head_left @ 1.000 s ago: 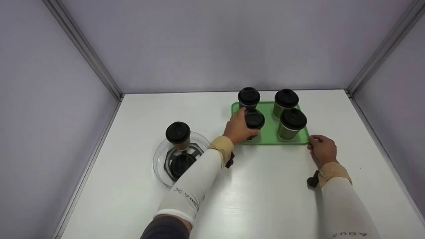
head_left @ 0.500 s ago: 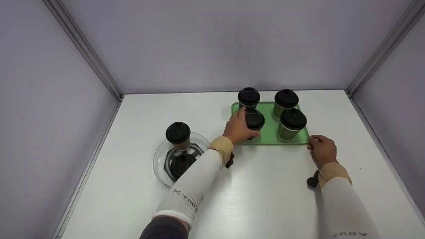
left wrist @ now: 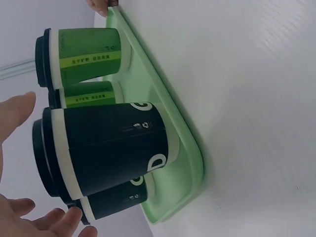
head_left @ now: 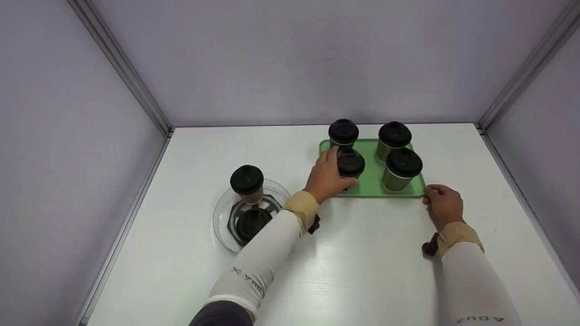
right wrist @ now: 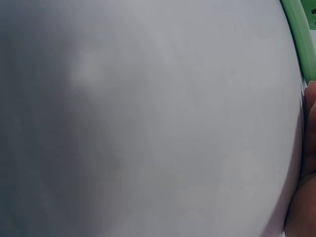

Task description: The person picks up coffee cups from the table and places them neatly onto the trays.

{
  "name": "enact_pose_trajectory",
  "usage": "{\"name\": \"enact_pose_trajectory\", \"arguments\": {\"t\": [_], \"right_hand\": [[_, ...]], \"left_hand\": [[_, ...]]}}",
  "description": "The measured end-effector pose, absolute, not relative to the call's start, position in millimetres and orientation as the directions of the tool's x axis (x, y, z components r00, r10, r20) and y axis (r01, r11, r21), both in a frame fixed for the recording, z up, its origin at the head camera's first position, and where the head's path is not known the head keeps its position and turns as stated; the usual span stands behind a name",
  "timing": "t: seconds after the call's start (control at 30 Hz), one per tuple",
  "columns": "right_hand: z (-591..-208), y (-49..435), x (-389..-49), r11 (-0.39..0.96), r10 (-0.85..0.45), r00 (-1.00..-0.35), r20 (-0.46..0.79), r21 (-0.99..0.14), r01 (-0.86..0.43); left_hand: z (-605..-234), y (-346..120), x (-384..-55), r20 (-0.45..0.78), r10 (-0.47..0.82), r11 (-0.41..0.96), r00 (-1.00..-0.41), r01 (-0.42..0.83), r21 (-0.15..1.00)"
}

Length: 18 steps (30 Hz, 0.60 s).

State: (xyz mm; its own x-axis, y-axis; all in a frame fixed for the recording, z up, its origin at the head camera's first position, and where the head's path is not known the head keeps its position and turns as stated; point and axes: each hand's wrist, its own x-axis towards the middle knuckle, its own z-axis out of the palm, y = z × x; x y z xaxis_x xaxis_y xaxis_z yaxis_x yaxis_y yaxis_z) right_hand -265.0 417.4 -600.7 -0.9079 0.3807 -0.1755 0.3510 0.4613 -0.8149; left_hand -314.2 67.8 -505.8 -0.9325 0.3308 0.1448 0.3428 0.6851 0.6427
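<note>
My left hand [head_left: 327, 177] is beside a dark paper cup with a black lid [head_left: 351, 164] at the front left of the green tray [head_left: 372, 181]. In the left wrist view, thumb and fingers spread around this dark cup [left wrist: 113, 148], with gaps showing between them and the lid. Behind it stands another dark cup [head_left: 343, 132]. Two green cups with black lids, the front one [head_left: 402, 170] and the back one [head_left: 393, 141], are upright on the tray's right half. My right hand [head_left: 444, 203] pinches the tray's near right corner; its fingertips are partly hidden.
Left of the tray, a round clear dish [head_left: 219, 217] with a dark octagonal pattern bears a brown cup with black lid [head_left: 248, 183] and another black-lidded cup [head_left: 253, 224], partly behind my left sleeve. Grey walls [head_left: 290, 63] enclose the white table [head_left: 353, 271].
The head view has shifted slightly, so everything sits a little farther right in it. Both hands, the cups and the tray keep their places.
</note>
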Motion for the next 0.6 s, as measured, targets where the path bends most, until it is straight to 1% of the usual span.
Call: {"name": "enact_pose_trajectory", "arguments": {"t": [0.2,0.3,0.4,0.6], "right_hand": [[-599,416,-263,0.478,0.384,-0.907,-0.172,-0.804,0.354],[-599,415,-262,0.505,0.395,-0.905,-0.157,-0.786,0.357],[-601,414,-262,0.525,0.404,-0.903,-0.147,-0.771,0.36],[-605,413,-258,0.556,0.4,-0.907,-0.131,-0.752,0.354]], "left_hand": [[-503,62,-292,0.22,0.328,0.642,-0.919,0.388,0.661],[-504,59,-277,0.237,0.344,0.614,-0.909,0.408,0.676],[-506,55,-262,0.227,0.375,0.585,-0.899,0.419,0.694],[-511,46,-236,0.182,0.417,0.536,-0.89,0.403,0.742]]}}
